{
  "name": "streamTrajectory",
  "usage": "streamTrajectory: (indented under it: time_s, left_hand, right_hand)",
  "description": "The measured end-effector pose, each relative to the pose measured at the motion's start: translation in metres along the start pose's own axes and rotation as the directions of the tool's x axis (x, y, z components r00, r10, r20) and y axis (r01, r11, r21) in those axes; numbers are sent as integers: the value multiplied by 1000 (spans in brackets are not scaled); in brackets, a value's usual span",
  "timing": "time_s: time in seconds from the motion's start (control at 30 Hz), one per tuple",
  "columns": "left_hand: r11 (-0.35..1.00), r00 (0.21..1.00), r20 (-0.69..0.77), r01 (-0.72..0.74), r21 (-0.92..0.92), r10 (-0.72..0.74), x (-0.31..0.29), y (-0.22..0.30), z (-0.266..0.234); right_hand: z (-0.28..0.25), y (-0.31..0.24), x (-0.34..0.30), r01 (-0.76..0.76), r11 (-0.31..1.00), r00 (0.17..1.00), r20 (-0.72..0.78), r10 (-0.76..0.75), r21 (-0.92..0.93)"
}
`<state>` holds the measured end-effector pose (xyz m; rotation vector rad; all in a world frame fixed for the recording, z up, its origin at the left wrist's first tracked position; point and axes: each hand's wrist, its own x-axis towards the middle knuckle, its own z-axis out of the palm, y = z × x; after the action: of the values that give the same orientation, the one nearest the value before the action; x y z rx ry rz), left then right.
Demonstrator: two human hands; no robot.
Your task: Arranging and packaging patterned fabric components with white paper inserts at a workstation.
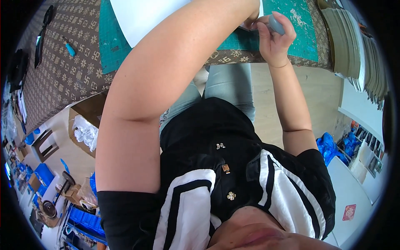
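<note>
My right hand point(277, 41) is wrapped round a smooth, rounded grey-blue object point(276, 24); its kind does not show. It rests over the near right part of a green cutting mat point(110, 48). My left arm reaches across in front of me, and my left hand point(251, 21) is close beside the right one at the upper edge of view. The fingers of the left hand are mostly hidden, so what they touch cannot be made out. A large white sheet point(139, 18) lies on the mat, partly covered by my left arm.
A brown patterned cloth point(79, 89) covers the table. On it lie a small turquoise-handled tool point(69, 49) and a long dark tool point(40, 43) at the left. Stacked card sheets point(341, 46) stand at the right edge. A cardboard box point(79, 109) holding white plastic is below left.
</note>
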<state>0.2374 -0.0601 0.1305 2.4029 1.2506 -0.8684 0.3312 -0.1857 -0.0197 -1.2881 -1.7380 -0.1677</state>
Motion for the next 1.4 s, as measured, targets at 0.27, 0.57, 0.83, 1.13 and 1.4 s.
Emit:
streamTrajectory:
  time_s: [0.27, 0.57, 0.83, 1.13, 1.4]
  left_hand:
    - [1000, 1000, 2, -14, -27, 14, 6, 1, 0]
    - [992, 994, -26, -106, -66, 105, -1, -10, -1]
    - [974, 980, -75, -194, -121, 186, -4, -20, 1]
    - [960, 949, -154, -263, 94, 275, 16, -13, 9]
    - [961, 947, -179, -248, 123, 268, 19, -10, 12]
  right_hand:
    - [1, 9, -8, -51, 998, 999, -3, 51, 32]
    - [0, 15, -18, -155, 983, 988, -3, 156, 94]
    - [-50, -26, 15, -532, 769, 823, 2, 568, 355]
    - [-44, -38, 28, -634, 564, 708, 103, 699, 528]
    - [-23, -17, 21, -594, 743, 804, 182, 566, 309]
